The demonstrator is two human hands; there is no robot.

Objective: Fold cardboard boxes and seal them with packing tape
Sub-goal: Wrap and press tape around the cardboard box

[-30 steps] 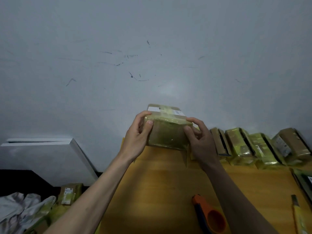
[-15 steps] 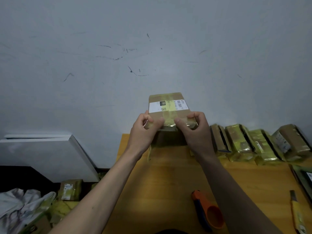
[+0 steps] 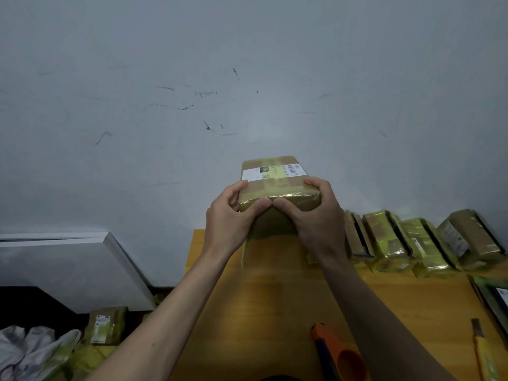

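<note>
A small brown cardboard box (image 3: 275,178) wrapped in shiny yellowish tape is held above the far end of the wooden table (image 3: 275,292). Its top face with a white shipping label faces me. My left hand (image 3: 231,218) grips the box's left near corner, thumb pressing on the taped front edge. My right hand (image 3: 316,215) grips the right near corner, and its thumb meets the left thumb at the middle of that edge. A loose strip of tape hangs down below the box on the left.
A row of taped boxes (image 3: 412,240) lies at the table's far right against the wall. An orange tape dispenser (image 3: 339,356) sits near the front edge and a yellow knife (image 3: 483,350) at the right. Another labelled box (image 3: 105,328) and white bags (image 3: 33,350) lie lower left.
The box has been tipped so its labelled top faces me. Both thumbs have slid inward along the taped front edge until they meet at the middle.
</note>
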